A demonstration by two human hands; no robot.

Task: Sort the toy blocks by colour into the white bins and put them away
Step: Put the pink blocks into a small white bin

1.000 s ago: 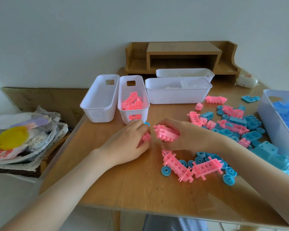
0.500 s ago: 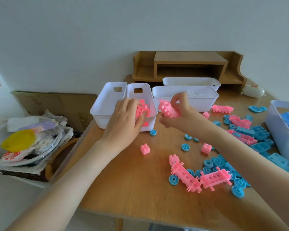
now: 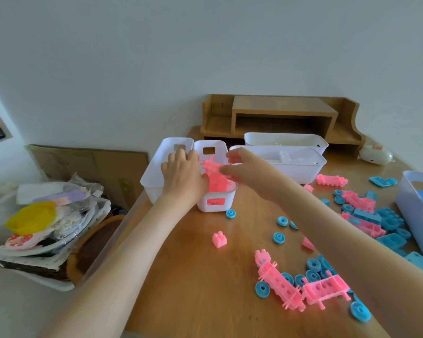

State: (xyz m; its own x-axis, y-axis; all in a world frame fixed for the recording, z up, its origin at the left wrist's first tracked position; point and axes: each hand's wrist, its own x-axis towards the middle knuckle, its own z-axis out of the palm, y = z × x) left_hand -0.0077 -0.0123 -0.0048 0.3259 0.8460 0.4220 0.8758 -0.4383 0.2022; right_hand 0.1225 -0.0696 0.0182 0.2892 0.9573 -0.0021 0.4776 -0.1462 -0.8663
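Observation:
A narrow white bin (image 3: 215, 206) holding pink blocks (image 3: 216, 181) stands at the table's far left, beside an empty white bin (image 3: 152, 176). My left hand (image 3: 181, 174) lies over the shared rim of the two bins with its fingers straight. Over the pink bin's right side hovers my right hand (image 3: 247, 168), fingers spread, with a spiky pink block (image 3: 209, 164) just below them inside the bin. A small pink block (image 3: 219, 239) and two long pink pieces (image 3: 279, 286) (image 3: 325, 290) lie on the table among blue wheels (image 3: 279, 237).
A mixed pink and blue pile (image 3: 366, 211) lies at the right, next to a bin of blue blocks (image 3: 410, 211). Two long white bins (image 3: 303, 172) (image 3: 286, 140) stand before a wooden shelf (image 3: 281, 111). Left of the table sits a tub of bags (image 3: 32, 215).
Both hands rose from the table to the pink bin. My right hand carried the spiky pink block over the bin and let it go. The left hand's small blocks are gone from it.

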